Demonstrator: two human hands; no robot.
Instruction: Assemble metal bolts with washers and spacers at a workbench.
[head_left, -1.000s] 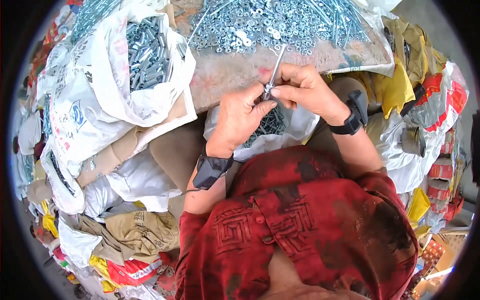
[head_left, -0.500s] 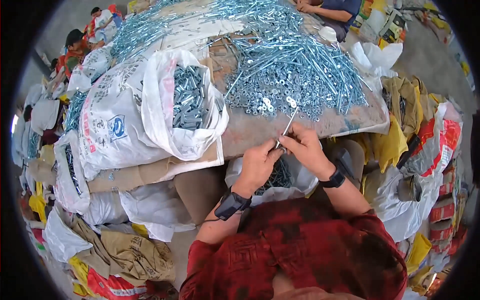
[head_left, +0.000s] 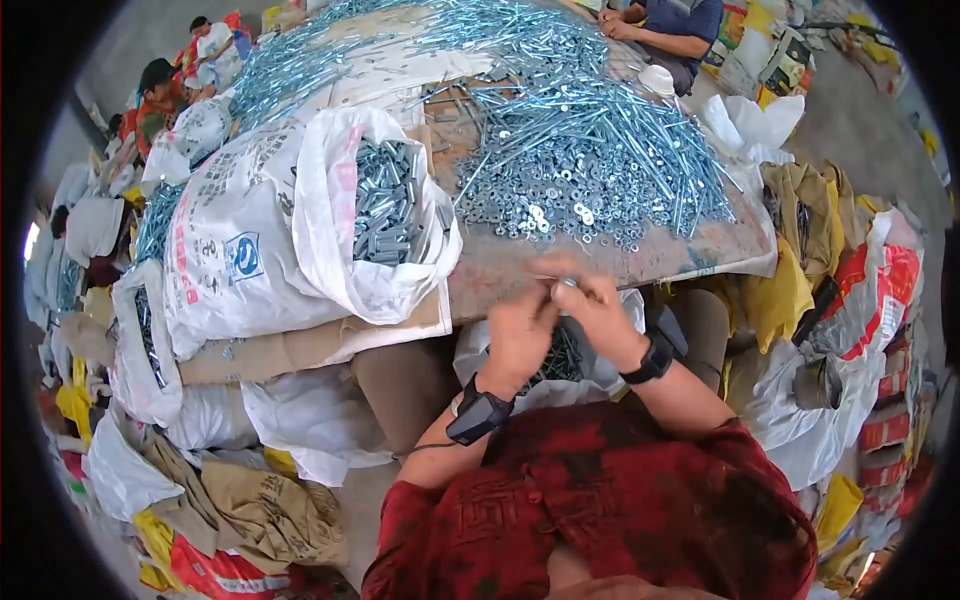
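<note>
My left hand [head_left: 518,333] and my right hand [head_left: 598,318] meet at the near edge of the worn table [head_left: 560,265], fingers closed together on a small metal fastener [head_left: 566,284] that is blurred. Just beyond them lies a heap of silver washers [head_left: 545,210] and long bolts [head_left: 620,150]. Below my hands, in my lap, an open white bag [head_left: 560,360] holds dark metal parts. Both wrists carry black bands.
A big white sack of short metal sleeves [head_left: 385,205] stands on the table's left. More sacks [head_left: 140,340] and crumpled bags crowd the floor at left and right. Other people [head_left: 670,25] sit at the table's far side and far left [head_left: 165,95].
The view has tilted up, showing more of the table. The long bolt held upright between my fingers earlier no longer shows; my hands are lower, at the table edge.
</note>
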